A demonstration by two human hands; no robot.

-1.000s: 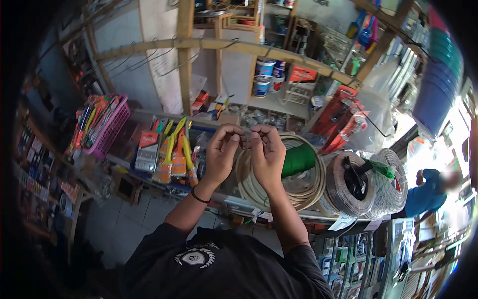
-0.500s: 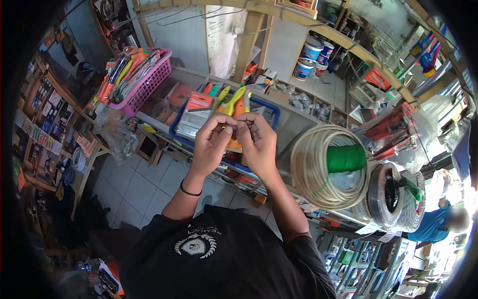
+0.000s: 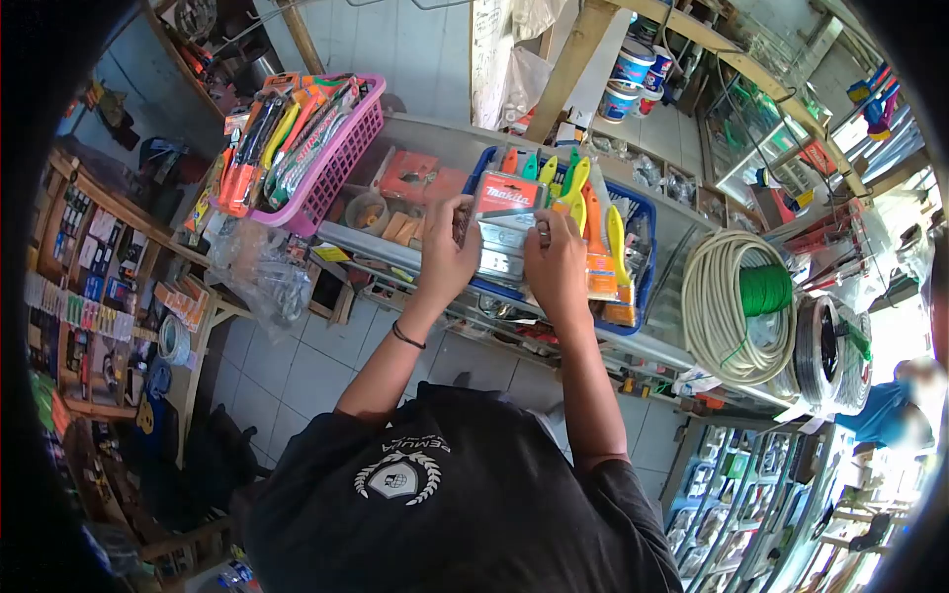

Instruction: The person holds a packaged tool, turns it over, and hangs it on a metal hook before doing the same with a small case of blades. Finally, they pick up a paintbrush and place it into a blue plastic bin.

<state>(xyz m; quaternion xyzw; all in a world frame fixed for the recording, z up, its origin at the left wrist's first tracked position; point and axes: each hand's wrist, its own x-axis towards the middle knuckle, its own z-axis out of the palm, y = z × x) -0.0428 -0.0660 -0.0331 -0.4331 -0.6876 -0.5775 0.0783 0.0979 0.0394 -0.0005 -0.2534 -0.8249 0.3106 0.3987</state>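
A flat Makita package point(image 3: 508, 196) with a red header and a silvery lower part is between my two hands, over the left part of a blue basket point(image 3: 647, 259). My left hand point(image 3: 451, 249) has its fingers curled round the package's left edge. On the opposite edge, my right hand point(image 3: 557, 259) grips with bent fingers. Just beyond my right hand, paint brushes point(image 3: 594, 222) with yellow, orange and green handles lie in the basket. What exactly the package contains is hard to make out.
A pink basket point(image 3: 341, 163) of packaged tools stands left on the glass counter point(image 3: 425, 148). Coiled pale hose point(image 3: 704, 306) with a green roll point(image 3: 765, 290) sits to the right. Paint buckets point(image 3: 626, 79) stand behind the counter. A person in blue point(image 3: 883, 415) is at far right.
My hands were together, fingertips meeting in front of the basket. They have parted and now hold the Makita package by its sides. The view has shifted, so the counter appears further right.
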